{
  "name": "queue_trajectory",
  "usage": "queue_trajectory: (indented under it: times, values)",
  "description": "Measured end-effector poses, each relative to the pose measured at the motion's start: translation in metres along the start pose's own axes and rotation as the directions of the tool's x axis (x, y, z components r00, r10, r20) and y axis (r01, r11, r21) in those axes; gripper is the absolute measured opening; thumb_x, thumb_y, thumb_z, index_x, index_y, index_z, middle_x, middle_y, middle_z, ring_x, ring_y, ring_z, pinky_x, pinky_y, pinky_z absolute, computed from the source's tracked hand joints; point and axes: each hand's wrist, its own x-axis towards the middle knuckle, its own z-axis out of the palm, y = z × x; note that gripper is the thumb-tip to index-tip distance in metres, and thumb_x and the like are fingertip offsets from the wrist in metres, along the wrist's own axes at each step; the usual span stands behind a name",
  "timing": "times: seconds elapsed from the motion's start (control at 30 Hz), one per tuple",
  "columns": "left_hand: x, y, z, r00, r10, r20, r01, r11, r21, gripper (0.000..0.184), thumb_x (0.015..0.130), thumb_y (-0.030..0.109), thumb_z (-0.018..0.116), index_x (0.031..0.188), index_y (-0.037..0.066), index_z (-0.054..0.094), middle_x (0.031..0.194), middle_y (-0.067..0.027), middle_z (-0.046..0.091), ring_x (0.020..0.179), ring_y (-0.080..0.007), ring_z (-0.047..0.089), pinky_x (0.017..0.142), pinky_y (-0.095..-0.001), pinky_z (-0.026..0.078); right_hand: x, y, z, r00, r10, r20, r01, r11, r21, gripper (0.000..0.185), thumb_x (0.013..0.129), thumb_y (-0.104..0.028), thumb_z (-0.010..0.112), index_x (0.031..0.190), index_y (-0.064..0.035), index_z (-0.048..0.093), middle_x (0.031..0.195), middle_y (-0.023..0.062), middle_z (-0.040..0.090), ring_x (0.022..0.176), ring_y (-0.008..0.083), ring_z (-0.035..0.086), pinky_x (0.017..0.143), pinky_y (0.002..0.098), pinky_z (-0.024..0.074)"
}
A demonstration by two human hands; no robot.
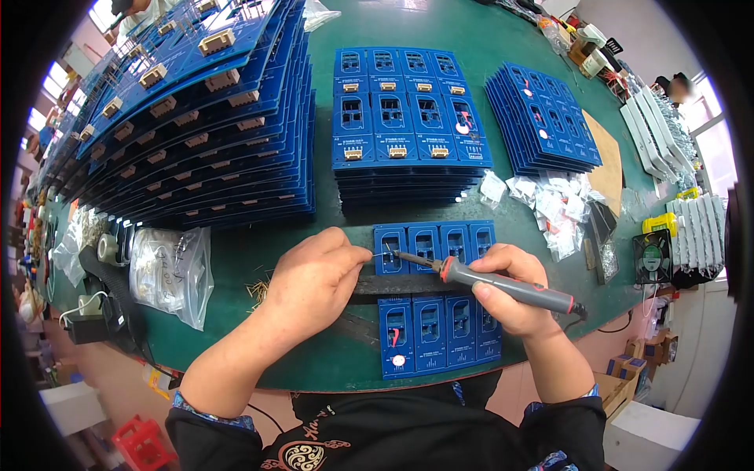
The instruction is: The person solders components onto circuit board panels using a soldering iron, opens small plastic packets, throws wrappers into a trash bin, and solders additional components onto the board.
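Observation:
My right hand (518,302) grips the grey handle of a soldering iron (506,285), its tip pointing left onto the blue circuit board panel (429,363). My left hand (314,271) is closed, thumb and forefinger pinching a thin solder wire (380,254) that reaches toward the iron's tip at the panel's upper left section. A dark bar (416,284) lies across the middle of the panel. On its lower left section are a red arrow mark and a round white sticker (399,361). Whether tip and wire touch is too small to tell.
Tall stacked blue boards (259,149) rise at left; more stacks stand behind the panel (408,149) and at right (550,125). Small plastic packets (558,208) lie at right, a bagged bundle (169,271) at left. Loose pins (258,294) lie by my left wrist. A small fan (653,257) stands far right.

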Motion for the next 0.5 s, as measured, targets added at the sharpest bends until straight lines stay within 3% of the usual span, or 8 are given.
queue_trajectory:
  times: [0.5]
  values:
    - [0.0008, -0.0013, 0.0, 1.0, 0.019, 0.003, -0.019, 1.0, -0.013, 0.013, 0.08, -0.001, 0.065, 0.091, 0.002, 0.07, 0.075, -0.0094, 0.057, 0.07, -0.0269, 0.059, 0.06, -0.0363, 0.047, 0.0011, -0.0005, 0.0002, 1.0, -0.004, 0.025, 0.006, 0.998, -0.057, 0.02, 0.077, -0.015, 0.069, 0.09, -0.0007, 0.065, 0.076, 0.0102, 0.064, 0.064, 0.02, 0.059, 0.059, 0.0316, 0.0453]
